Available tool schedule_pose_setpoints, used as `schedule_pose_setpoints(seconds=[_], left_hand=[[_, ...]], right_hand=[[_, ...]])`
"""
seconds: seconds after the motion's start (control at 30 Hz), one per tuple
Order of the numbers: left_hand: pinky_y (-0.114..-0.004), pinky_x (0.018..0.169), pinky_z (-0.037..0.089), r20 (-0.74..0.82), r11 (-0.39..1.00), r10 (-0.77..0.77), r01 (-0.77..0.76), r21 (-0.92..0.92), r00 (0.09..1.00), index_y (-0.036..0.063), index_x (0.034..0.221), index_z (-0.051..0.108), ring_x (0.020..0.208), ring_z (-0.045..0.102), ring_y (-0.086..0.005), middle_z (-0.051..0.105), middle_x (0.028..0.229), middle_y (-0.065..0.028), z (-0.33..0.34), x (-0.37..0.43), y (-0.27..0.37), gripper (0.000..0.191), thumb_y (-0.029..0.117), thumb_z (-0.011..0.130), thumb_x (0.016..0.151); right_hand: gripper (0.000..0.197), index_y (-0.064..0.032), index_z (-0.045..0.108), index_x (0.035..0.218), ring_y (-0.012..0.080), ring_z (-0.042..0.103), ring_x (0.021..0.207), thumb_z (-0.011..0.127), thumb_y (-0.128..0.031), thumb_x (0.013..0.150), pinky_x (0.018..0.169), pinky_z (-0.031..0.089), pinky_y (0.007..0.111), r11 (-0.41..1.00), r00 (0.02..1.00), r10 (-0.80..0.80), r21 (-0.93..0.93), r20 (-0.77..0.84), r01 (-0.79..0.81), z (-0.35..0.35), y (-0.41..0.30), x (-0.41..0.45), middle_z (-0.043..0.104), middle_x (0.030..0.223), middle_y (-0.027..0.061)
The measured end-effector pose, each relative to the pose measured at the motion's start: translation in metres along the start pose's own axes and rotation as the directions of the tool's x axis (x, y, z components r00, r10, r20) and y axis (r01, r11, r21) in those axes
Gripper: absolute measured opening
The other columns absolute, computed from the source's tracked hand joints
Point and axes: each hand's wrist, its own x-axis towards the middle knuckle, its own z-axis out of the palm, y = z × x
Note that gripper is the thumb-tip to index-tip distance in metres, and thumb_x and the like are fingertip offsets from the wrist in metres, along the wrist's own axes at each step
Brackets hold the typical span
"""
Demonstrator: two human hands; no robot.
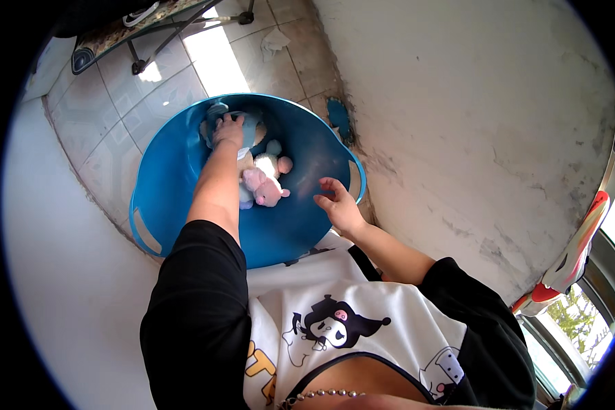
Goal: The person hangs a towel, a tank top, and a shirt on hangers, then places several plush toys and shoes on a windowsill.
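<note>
A large blue plastic tub (287, 236) stands before me with several plush toys in it. My left hand (229, 132) reaches deep into its far left side, its fingers curled over a light-blue plush toy (248, 123); the fingertips are partly hidden. Nearer to me lies a pink and white plush toy (269, 192), its head toward me. Other soft toys beneath and beside it are partly covered. My right hand (341, 205) hovers over the tub's right side by the handle opening (355, 182), its fingers apart and nothing in them.
White walls close in on the left (56, 205) and right (466, 128). Beyond the tub, a folding chair or cot (133, 38) with metal legs stands on the tiled floor (107, 113). A blue shoe sole (339, 118) and crumpled paper (274, 41) lie near the right wall.
</note>
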Motion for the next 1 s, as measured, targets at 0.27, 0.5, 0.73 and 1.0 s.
schedule_pose_setpoints(seconds=[0.27, 0.5, 0.73, 1.0], left_hand=[[-0.038, 0.080, 0.046, -0.167, 0.948, -0.079, 0.023, -0.316, 0.983, 0.0022, 0.105, 0.056, 0.091, 0.060, -0.0308, 0.062, 0.094, -0.0191, -0.047, -0.145, -0.060, 0.036, 0.017, 0.065, 0.073], [-0.026, 0.068, 0.046, -0.381, 0.431, 0.039, -0.360, -0.827, 0.924, -0.0019, 0.091, 0.056, 0.074, 0.059, -0.0124, 0.064, 0.082, -0.0076, -0.167, -0.317, -0.018, 0.027, 0.008, 0.071, 0.071], [-0.021, 0.044, 0.039, -0.546, 0.141, 0.080, -0.552, -0.822, 0.834, 0.0033, 0.078, 0.052, 0.051, 0.048, -0.0044, 0.060, 0.068, 0.0003, -0.257, -0.378, 0.032, 0.022, 0.008, 0.072, 0.073], [-0.028, 0.061, 0.046, -0.846, 0.245, 0.324, -0.901, -0.357, 0.423, 0.0043, 0.081, 0.057, 0.067, 0.058, -0.0170, 0.061, 0.078, -0.0059, -0.307, -0.432, 0.040, 0.022, 0.006, 0.075, 0.068]], right_hand=[[0.042, -0.0009, 0.045, 0.118, 0.0159, 0.052, 0.091, 0.059, -0.016, 0.082, 0.076, 0.043, 0.026, 0.992, 0.997, 0.071, 0.108, 0.013, -0.072, 0.000, -0.047, -0.042, 0.054, 0.103, 0.0080], [0.037, -0.0072, 0.039, 0.114, 0.0151, 0.056, 0.085, 0.054, -0.029, 0.088, 0.071, 0.046, 0.028, 0.891, 0.985, 0.088, 0.430, 0.149, -0.145, 0.003, -0.143, -0.117, 0.053, 0.099, 0.0077], [0.044, -0.0051, 0.036, 0.118, 0.0104, 0.051, 0.079, 0.061, -0.021, 0.085, 0.067, 0.046, 0.025, 0.806, 0.869, -0.354, 0.359, -0.346, 0.471, -0.021, -0.219, -0.189, 0.050, 0.095, 0.0042], [0.022, -0.0006, 0.058, 0.099, 0.0051, 0.051, 0.074, 0.060, -0.019, 0.086, 0.069, 0.042, 0.019, 0.647, 0.740, -0.565, 0.360, -0.366, 0.672, -0.002, -0.305, -0.281, 0.056, 0.082, -0.0013]])
